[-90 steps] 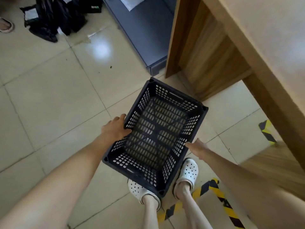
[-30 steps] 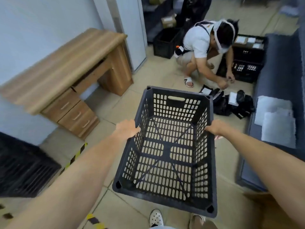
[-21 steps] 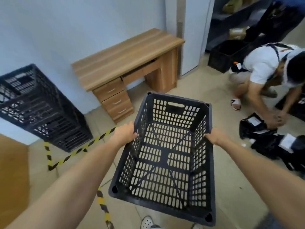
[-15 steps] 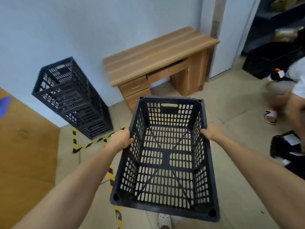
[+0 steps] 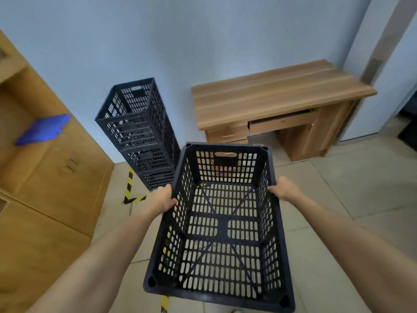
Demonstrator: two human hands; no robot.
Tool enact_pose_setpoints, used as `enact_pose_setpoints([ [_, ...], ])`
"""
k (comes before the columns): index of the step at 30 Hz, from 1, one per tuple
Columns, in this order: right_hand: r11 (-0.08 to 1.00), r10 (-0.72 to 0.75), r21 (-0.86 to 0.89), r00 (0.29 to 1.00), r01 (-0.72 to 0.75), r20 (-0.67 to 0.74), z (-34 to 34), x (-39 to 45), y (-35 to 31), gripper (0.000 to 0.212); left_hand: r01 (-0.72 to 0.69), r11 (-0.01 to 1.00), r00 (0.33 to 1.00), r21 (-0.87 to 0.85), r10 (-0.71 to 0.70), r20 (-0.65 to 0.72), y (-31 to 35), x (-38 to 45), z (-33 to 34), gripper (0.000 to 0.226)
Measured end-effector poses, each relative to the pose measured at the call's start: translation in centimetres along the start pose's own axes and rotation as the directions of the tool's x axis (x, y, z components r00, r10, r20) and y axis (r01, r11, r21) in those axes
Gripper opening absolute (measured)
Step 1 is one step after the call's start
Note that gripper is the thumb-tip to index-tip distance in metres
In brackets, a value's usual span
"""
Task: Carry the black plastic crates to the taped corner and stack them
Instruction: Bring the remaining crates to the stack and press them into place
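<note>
I hold an empty black plastic crate (image 5: 222, 224) in front of me, above the floor. My left hand (image 5: 161, 198) grips its left rim and my right hand (image 5: 283, 188) grips its right rim. Ahead and to the left, a tall stack of black crates (image 5: 140, 134) stands against the blue wall, inside a corner marked by yellow-and-black floor tape (image 5: 130, 193). The carried crate hides the lower right part of the stack and part of the tape.
A wooden desk (image 5: 279, 98) with drawers stands against the wall at the right of the stack. A wooden cabinet (image 5: 45, 168) lines the left side, with a blue object (image 5: 42, 129) on its shelf. Tiled floor (image 5: 352, 188) lies to the right.
My view has swung left from the crouching person to the taped corner. The stack and desk now sit closer and more central. Both hands keep the same grip on the crate.
</note>
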State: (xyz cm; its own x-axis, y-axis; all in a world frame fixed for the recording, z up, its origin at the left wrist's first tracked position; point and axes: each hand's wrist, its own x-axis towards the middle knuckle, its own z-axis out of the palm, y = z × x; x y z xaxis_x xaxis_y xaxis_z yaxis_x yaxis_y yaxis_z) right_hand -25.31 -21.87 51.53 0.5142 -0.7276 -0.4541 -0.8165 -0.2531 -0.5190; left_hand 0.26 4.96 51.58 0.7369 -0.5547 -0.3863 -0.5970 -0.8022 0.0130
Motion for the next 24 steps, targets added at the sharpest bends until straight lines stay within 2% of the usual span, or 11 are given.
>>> enact_pose_setpoints([
  [5, 0.994, -0.071, -0.077, 0.997, 0.073, 0.035, -0.6, 4.9, -5.3, 0.013, 0.044, 0.997, 0.999, -0.065, -0.046, -0.023, -2.7, 4.8, -2.2, 0.044],
  [8, 0.995, -0.066, -0.073, 0.995, 0.071, 0.069, -1.1, 8.9, -7.7, 0.017, 0.052, 0.999, 0.995, -0.016, -0.053, -0.087, -3.2, 7.2, -4.2, 0.048],
  [11, 0.992, -0.093, -0.077, 0.992, 0.1, 0.083, -2.3, 13.2, -10.8, 0.023, 0.074, 0.996, 0.986, 0.048, -0.066, -0.156, -3.4, 9.6, -7.2, 0.038],
  [17, 0.951, -0.286, -0.101, 0.954, 0.294, 0.085, -6.1, 21.7, -19.1, 0.033, 0.254, 0.963, 0.942, 0.087, -0.226, -0.247, -4.4, 13.9, -15.4, 0.026],
  [24, 0.878, -0.463, 0.135, 0.886, 0.459, -0.004, -10.1, 25.5, -30.4, 0.032, 0.356, 0.933, 0.857, 0.062, -0.299, -0.421, -7.6, 17.2, -24.6, 0.037],
])
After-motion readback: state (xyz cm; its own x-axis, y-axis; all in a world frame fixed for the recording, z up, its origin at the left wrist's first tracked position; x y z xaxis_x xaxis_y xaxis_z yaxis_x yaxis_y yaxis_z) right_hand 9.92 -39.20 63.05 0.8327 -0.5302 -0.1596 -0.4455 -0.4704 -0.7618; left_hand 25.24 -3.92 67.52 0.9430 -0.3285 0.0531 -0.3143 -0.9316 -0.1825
